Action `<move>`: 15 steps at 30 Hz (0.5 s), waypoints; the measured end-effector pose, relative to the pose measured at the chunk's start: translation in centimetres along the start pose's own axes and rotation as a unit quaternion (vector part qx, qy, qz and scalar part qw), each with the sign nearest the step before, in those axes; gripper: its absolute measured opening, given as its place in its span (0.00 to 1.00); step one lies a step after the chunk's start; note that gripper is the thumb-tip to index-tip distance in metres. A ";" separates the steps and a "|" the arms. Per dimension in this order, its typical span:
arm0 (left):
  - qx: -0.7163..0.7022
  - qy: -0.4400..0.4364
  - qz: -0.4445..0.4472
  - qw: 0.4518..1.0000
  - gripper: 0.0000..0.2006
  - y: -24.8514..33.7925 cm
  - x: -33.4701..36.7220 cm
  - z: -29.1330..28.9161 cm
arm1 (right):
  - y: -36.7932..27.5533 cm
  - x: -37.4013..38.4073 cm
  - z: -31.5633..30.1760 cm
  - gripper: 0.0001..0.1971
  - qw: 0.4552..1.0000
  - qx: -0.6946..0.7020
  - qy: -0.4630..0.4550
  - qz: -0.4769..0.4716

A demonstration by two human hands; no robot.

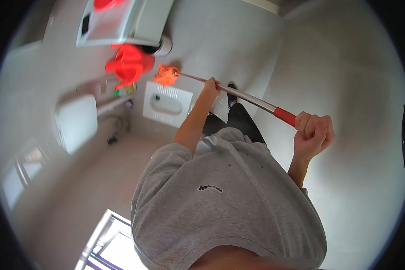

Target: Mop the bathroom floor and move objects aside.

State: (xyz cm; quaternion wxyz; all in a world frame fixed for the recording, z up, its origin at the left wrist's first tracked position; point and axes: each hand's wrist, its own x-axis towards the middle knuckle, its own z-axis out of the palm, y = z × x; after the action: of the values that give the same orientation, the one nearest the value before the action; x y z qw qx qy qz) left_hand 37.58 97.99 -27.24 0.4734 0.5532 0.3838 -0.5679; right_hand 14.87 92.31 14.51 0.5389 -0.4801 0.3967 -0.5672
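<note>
The mop (245, 96) is in both your hands, its pole running slantwise in front of your legs from the right down to the far left.

Your right hand (315, 130) is closed in a fist around the end of the red grip (284, 116). Your left hand (212, 85) is wrapped around the silver pole nearer the head; its fingers are partly hidden, so you cannot tell how tight that hold is. If it is loose, the pole could slide or twist there and the head would swing off line.

Below your left hand, your dark shoe (231, 94) is near the pole; a low sweep back toward you could knock it.

Farther out, the orange mop head (165, 75) is just beyond the squat toilet (166, 104); whether it presses on the floor (220, 36) cannot be told. Too far a pull toward you could let the cloth drop over the ceramic edge and into the bowl.

The red plastic object (130, 65) is just beside the cloth, so a push to the left could bump it. Past that is a white cabinet-like unit (150, 20), with a rounded container (165, 46) near its base.
</note>
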 end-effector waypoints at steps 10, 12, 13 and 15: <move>0.183 -0.112 -0.129 0.968 0.05 -11.5 2.8 15.0 | -7.4 6.9 -6.7 0.17 0.964 -0.049 0.132 -0.225; 0.234 -0.155 -0.158 0.946 0.06 -14.4 -0.9 18.1 | -8.8 6.7 -8.1 0.17 0.960 -0.085 0.149 -0.223; 0.264 -0.199 -0.178 0.927 0.06 -15.8 -3.0 19.7 | -9.5 6.8 -8.4 0.17 0.954 -0.112 0.142 -0.238; 0.302 -0.195 -0.199 0.912 0.05 -17.3 -6.2 22.8 | -10.5 7.5 -7.5 0.17 0.945 -0.165 0.135 -0.247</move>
State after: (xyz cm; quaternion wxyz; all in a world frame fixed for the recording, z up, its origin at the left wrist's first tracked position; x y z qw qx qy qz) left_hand 14.56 81.27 -20.49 0.2264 0.4605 0.1957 -0.8357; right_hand 5.46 85.41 23.86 0.2364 -0.5643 0.4225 -0.6687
